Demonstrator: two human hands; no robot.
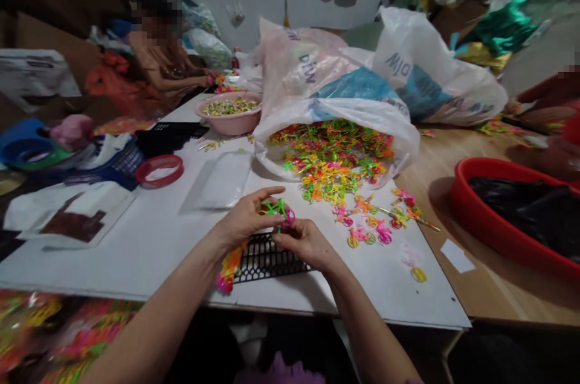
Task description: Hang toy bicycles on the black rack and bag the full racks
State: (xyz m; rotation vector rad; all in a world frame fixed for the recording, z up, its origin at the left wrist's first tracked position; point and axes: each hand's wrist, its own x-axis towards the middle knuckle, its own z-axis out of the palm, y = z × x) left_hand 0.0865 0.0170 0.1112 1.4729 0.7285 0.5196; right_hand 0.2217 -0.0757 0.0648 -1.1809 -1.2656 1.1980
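My left hand (247,219) and my right hand (306,244) meet above the white board table (136,257), their fingertips pinching a tangle of green plastic pieces (276,209) with a pink ring (290,215). Under my hands lies a black plastic mesh strip (267,260), with orange and pink pieces (229,269) bunched at its left end. Just beyond my right hand, loose multicoloured plastic pieces (362,215) are scattered on the board. They spill from the mouth of a large white plastic sack (330,94) filled with more of them (333,157).
A pink basin (229,112) of pieces stands beyond my left hand, near a seated co-worker (163,55). A red tub (512,215) lined with black plastic sits on the wooden table (453,172) at right. Another person's arm (544,109) reaches in at the right edge.
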